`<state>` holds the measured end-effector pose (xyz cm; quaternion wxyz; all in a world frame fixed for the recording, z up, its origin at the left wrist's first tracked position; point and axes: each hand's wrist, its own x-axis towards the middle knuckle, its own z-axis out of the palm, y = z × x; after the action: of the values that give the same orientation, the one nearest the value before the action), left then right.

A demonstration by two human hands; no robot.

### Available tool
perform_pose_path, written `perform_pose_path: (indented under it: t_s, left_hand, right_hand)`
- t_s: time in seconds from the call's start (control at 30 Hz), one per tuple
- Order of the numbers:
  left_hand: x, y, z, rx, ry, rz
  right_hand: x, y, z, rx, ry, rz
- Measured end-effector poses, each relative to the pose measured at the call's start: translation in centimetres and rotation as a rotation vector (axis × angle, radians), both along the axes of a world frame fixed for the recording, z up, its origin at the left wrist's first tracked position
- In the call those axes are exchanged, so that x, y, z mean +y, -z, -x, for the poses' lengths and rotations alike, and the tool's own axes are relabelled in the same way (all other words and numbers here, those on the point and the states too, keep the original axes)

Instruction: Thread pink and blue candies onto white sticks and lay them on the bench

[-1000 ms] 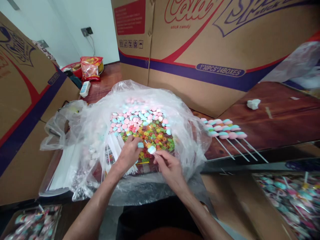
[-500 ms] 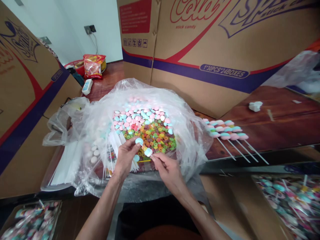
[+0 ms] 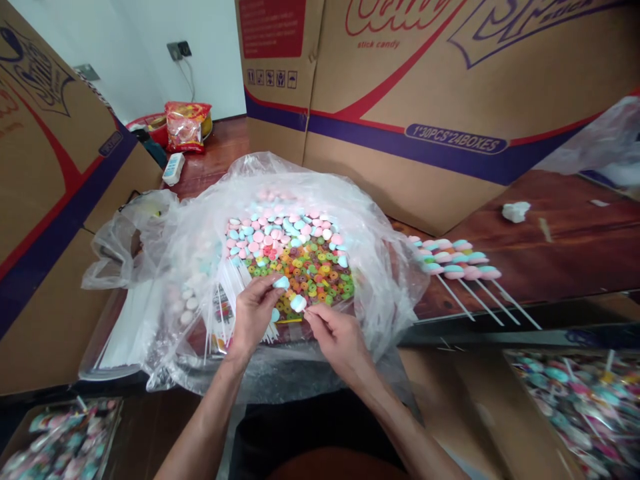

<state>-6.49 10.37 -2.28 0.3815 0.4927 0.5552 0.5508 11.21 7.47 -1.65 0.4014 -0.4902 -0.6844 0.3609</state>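
Note:
My left hand (image 3: 255,310) pinches a pale blue marshmallow (image 3: 281,283) between thumb and fingertips. My right hand (image 3: 337,337) is closed on a candy stick whose shaft is mostly hidden by the fingers. A white and blue marshmallow (image 3: 299,303) sits at the stick's near part, just past my right fingertips. The two marshmallows are a small gap apart. Under both hands lie gummy rings (image 3: 320,270) in green, orange and yellow, with pink and blue marshmallows (image 3: 270,235) heaped behind them. White sticks (image 3: 231,293) lie beside my left hand.
A clear plastic bag (image 3: 373,260) surrounds the sweets. Several filled marshmallow sticks (image 3: 460,259) lie at the table's right edge. Large cartons (image 3: 380,160) stand behind and at left. Boxes of wrapped sweets (image 3: 565,400) are below the table. A red snack packet (image 3: 186,127) lies at back left.
The blue marshmallow in my left hand has turned from showing its round face to a narrower, tilted view. Both hands otherwise stay nearly in place; the camera view has shifted slightly.

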Motion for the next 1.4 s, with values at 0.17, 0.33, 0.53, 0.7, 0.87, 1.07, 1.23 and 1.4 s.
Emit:
perform_pose_path:
  t_s: [0.17,0.33,0.53,0.7,0.87,1.07,1.23,1.4]
  left_hand:
    - [-0.2,0.2,-0.4,0.222,0.003,-0.145]
    - [-0.9,0.1,-0.9,0.316,0.001,-0.182]
    - [-1.7,-0.1,-1.8,0.303,-0.039,-0.131]
    - [-1.8,-0.2,-2.3,0.213,-0.011,-0.063]
    - [-1.1,-1.1,-0.9,0.047,0.094,0.062]
    - [0.1,-1.9,2.0,0.077,0.008,0.14]
    - [0.1,-1.8,1.9,0.561,0.209,-0.014]
    - [-1.1,-1.1,0.6,0.917,0.299,-0.038]
  right_hand:
    - [0.1,-0.1,0.5,-0.009,0.04,-0.029]
    - [-0.1,-0.1,1.2,-0.003,0.083,-0.001]
    - [-0.4,-0.3,2.4,0.032,0.127,0.037]
    - [0.4,0.0,2.8,0.109,0.17,0.112]
    - [1.5,-0.2,1.9,0.154,0.101,0.167]
    - [0.7,-0.4,0.2,0.145,0.037,0.174]
    - [-0.5,0.2,-1.3,0.132,0.16,0.193]
    - [-0.9,0.2,-2.0,0.122,0.151,0.195]
